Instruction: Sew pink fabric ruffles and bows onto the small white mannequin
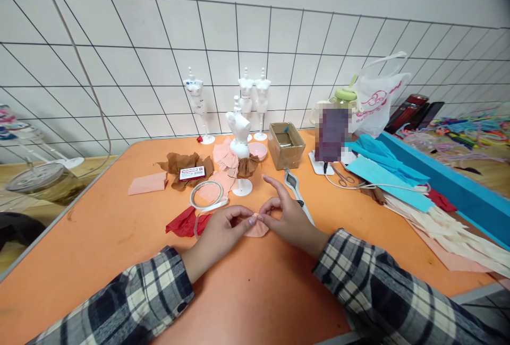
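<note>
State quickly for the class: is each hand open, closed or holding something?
Left hand: closed, thumb and fingers pinching the pink piece.
Right hand: pinching the same piece, one finger extended away.

1. We find the left hand (pixel 229 224) and right hand (pixel 289 220) pinching a peach crepe-paper piece (pixel 257 229) between thumbs and fingers.
2. We note red crepe paper (pixel 181 222) beside the left hand.
3. We record a white miniature dress form (pixel 239 131) beyond, ruffled paper at its hips.
4. We observe a cardboard box (pixel 287 155) to its right.
</note>
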`<control>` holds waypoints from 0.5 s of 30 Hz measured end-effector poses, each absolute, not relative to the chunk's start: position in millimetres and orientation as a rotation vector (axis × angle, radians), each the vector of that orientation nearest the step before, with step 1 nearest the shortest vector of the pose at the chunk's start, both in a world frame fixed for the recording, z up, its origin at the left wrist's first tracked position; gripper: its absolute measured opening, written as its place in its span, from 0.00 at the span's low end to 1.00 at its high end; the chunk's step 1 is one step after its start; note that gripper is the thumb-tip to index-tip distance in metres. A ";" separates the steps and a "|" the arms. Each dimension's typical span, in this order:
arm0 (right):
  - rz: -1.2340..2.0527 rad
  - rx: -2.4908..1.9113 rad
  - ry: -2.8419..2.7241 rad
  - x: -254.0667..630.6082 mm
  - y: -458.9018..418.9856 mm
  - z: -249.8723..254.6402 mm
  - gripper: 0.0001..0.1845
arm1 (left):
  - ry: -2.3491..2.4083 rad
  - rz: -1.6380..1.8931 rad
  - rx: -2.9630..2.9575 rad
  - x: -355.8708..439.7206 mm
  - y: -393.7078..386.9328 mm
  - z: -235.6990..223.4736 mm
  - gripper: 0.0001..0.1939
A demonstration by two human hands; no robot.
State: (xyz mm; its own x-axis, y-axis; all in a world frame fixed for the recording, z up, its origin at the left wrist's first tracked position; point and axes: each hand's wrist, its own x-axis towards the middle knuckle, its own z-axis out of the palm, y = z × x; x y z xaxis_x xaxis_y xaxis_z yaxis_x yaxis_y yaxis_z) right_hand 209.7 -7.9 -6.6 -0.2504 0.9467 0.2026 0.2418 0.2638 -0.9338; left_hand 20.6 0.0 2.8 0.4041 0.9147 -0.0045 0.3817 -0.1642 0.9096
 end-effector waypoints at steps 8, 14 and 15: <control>0.940 -1.087 -1.685 212.1 -9.3 1.2 0.05 | 1.256 0.755 1.776 20.1 3.1 -1.1 0.12; 1.227 -1.162 -1.450 204.1 -6.0 -9.8 0.07 | 1.255 0.767 1.773 23.1 0.2 0.4 0.11; 1.238 -1.175 -1.447 203.5 -5.9 -10.6 0.08 | 1.250 0.768 1.768 23.6 -0.4 0.5 0.11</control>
